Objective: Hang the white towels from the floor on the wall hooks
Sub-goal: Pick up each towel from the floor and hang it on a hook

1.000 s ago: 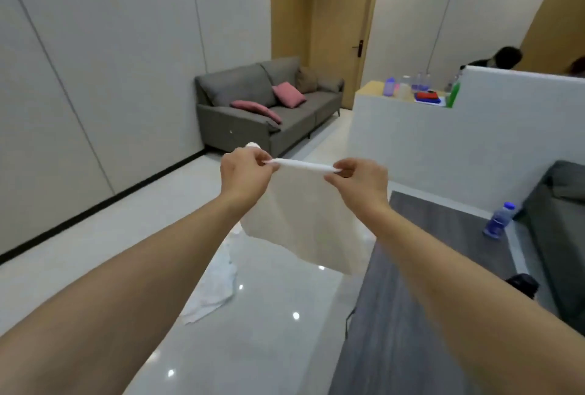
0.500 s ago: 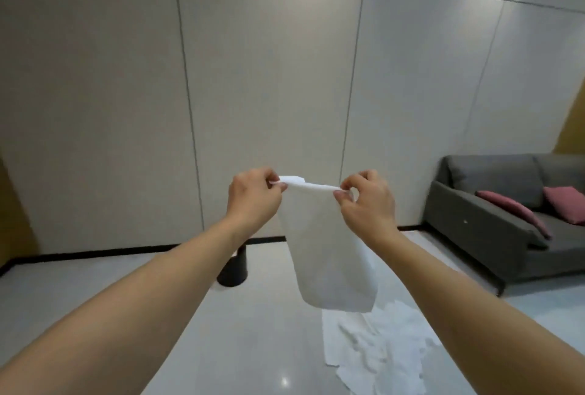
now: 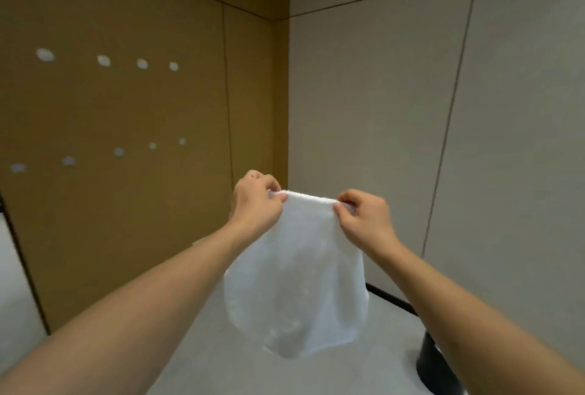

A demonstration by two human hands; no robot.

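Two hands are holding one white towel (image 3: 297, 283) up in front of a room corner, where a brown wall (image 3: 126, 236) on the left is meeting a pale grey wall (image 3: 364, 109) on the right. The left hand (image 3: 258, 204) is pinching the towel's top edge at its left end, thumb and curled fingers closing on the cloth. The right hand (image 3: 364, 217) is pinching the same edge at its right end in the same way, so the edge is stretching nearly straight between them, sloping slightly down toward the right. Below the hands the towel is hanging free in the air, widening downward to a rounded lower hem above the light floor (image 3: 205, 356), and is touching neither wall. Both forearms are reaching in bare from the lower corners of the view. On the brown wall, up and to the left of the hands, small white wall hooks (image 3: 142, 63) are sitting in two rows, an upper one and a lower one (image 3: 118, 151); they are blurred, so their shape is unclear. A dark round object (image 3: 433, 369) is standing on the floor at lower right, partly hidden behind the right forearm, just by the black skirting of the grey wall
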